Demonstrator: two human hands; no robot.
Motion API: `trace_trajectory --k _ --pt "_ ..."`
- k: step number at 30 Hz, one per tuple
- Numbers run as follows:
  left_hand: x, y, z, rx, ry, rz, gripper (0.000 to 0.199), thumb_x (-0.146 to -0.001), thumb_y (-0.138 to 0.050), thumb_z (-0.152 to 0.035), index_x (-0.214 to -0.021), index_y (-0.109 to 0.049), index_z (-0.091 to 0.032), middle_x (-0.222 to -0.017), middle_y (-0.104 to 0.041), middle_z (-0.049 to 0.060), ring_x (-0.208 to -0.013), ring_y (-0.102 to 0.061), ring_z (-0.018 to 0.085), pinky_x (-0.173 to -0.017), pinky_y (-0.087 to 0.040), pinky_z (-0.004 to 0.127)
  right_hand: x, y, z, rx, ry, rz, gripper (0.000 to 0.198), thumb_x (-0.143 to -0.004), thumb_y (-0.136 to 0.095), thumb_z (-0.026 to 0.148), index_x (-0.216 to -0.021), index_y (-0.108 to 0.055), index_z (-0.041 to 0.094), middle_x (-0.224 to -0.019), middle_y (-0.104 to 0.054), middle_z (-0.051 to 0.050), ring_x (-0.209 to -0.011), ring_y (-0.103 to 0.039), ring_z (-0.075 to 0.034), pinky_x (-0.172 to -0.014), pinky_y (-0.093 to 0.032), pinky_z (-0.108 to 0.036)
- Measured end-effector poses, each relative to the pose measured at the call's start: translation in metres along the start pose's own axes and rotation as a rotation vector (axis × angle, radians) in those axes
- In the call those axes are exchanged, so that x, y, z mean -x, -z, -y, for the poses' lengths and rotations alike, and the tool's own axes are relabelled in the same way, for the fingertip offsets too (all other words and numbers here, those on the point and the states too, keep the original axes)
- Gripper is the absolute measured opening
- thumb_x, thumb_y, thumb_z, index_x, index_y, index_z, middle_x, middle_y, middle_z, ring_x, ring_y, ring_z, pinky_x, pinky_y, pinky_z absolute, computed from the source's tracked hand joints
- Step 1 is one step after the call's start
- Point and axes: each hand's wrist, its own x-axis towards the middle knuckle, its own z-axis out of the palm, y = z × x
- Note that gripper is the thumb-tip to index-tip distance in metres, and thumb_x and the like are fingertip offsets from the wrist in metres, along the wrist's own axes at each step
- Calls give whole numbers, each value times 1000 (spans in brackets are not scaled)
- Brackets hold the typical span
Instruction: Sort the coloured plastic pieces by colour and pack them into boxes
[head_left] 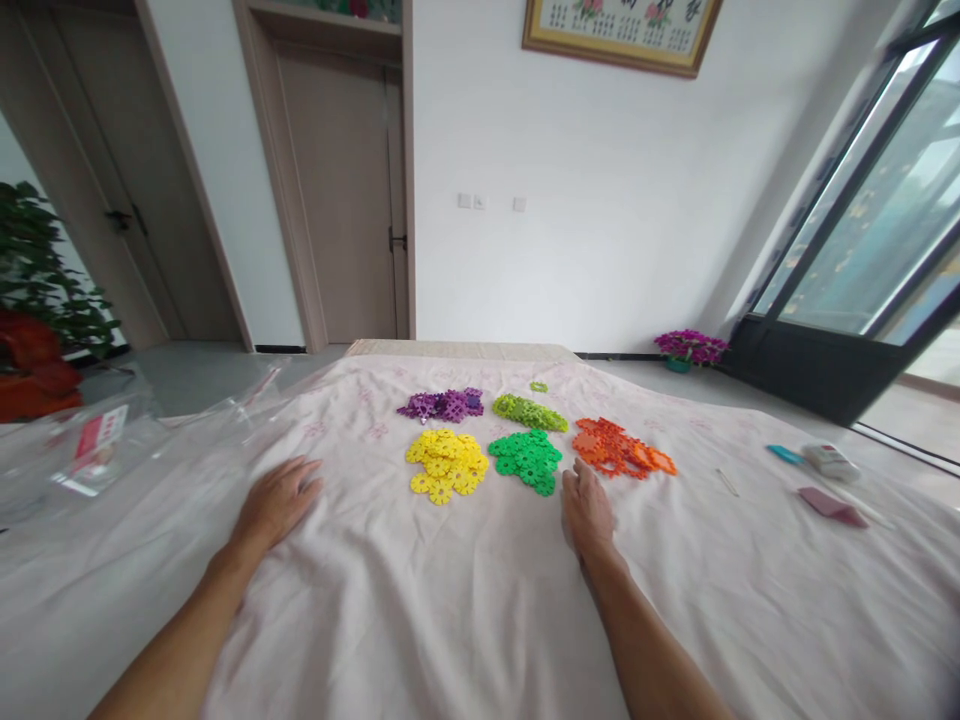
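Note:
Several piles of plastic snowflake pieces lie sorted by colour on a pale pink cloth: purple, light green, yellow, dark green and orange. One loose light green piece sits behind them. My left hand rests flat on the cloth, left of the yellow pile, holding nothing. Palm down, my right hand lies just in front of the gap between the dark green and orange piles, fingertips close to them, holding nothing.
Clear plastic bags lie at the left edge. At the right sit a teal item, a small white box and a dark red card. Doors, a plant and a glass window lie beyond.

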Motion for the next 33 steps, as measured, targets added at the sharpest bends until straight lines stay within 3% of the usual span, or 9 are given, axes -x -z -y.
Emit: trace_trajectory --k 33 --pt "3 9 -8 11 -6 -63 46 -88 -41 -40 -125 -62 -21 -135 -59 6 -129 -50 21 -110 -33 30 -2 0 2 -8 -95 -29 55 -89 -35 40 -137 -46 14 -130 -57 -14 -115 -56 -24 -94 -40 -35"
